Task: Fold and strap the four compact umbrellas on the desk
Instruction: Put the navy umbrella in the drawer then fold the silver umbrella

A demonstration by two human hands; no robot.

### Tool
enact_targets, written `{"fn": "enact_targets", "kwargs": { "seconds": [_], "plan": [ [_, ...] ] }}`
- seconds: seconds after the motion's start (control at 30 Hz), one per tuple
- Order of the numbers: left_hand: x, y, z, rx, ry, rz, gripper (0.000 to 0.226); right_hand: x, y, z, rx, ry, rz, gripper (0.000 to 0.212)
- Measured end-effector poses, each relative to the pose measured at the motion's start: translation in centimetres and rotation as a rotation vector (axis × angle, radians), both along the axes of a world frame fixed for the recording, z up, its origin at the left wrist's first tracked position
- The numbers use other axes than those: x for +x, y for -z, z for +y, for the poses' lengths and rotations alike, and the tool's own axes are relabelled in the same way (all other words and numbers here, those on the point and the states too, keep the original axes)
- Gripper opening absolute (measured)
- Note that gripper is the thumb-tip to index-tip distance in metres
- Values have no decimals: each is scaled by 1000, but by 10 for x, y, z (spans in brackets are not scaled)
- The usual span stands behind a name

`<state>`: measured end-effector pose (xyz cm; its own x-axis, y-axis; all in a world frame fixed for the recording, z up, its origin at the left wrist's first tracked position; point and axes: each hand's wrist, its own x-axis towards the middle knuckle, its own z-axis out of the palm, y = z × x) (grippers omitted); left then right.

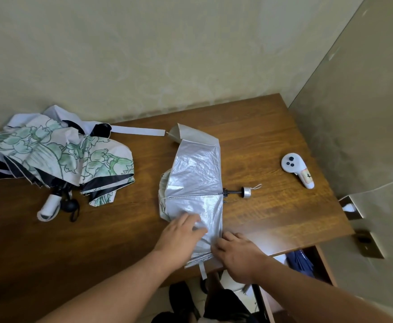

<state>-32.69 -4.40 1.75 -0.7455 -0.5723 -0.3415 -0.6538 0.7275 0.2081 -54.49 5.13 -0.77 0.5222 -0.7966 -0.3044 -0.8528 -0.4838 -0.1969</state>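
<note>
A silver umbrella [194, 183] lies half spread on the wooden desk [272, 141], roughly midway along it, with its shiny canopy running from near the back edge down to the front edge. Its short shaft sticks out toward the right edge and ends in a small round silver handle [246, 191] with a loop of cord. A narrow closing strap [203, 271] hangs from the fabric over the front edge.

The left hand [179, 234] lies flat on the near part of the canopy, its fingers straight and spread, pressing the fabric down. The right hand [237, 252] is just beside it at the front edge, its fingers curled onto the edge of the same fabric; whether it pinches a fold or only presses there cannot be told.

At the left end of the desk a heap of loose umbrellas [58, 155] lies partly open: white fabric printed with green flowers, black lining showing beneath, and pale lilac cloth behind it by the wall. A white handle [49, 205] and a black handle [70, 205] poke out of the heap toward the front, touching each other. A long pale strap [137, 131] stretches from the heap along the back edge, ending just short of the silver umbrella's tip.

Near the right edge, well apart from the umbrellas, lies a white handheld controller [295, 167].
</note>
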Motion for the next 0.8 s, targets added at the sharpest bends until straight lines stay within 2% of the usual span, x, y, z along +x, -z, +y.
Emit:
{"fn": "enact_targets", "kwargs": {
  "seconds": [0.1, 0.17, 0.27, 0.33, 0.47, 0.6, 0.73, 0.8],
  "plan": [
    [-7, 2, -15, 22, -84, -7, 61, 5, -5, -6, -26, -8, 9, 39],
    [-6, 10, -18, 26, -78, -93, 60, 8, -12, -13, -30, 5, -25, 32],
    [-4, 21, -16, 52, -80, -159, 74, 18, -18, -27, -65, 129, -105, 51],
    [-3, 25, -13, 51, -72, -177, 78, 22, -21, -38, 23, 230, -136, 60],
    [7, 20, -10, -17, -104, -190, 90, 4, -10, -43, 235, 254, 57, 66],
    [29, 16, -8, 69, -200, -242, 106, -24, 10, -27, 216, 202, 118, 71],
    [34, 12, -4, 112, -217, -254, 102, -26, 4, -33, 255, 214, 92, 71],
    [28, 1, -13, 116, -204, -234, 87, -24, -4, -50, 344, 268, 35, 69]
  ]
}}
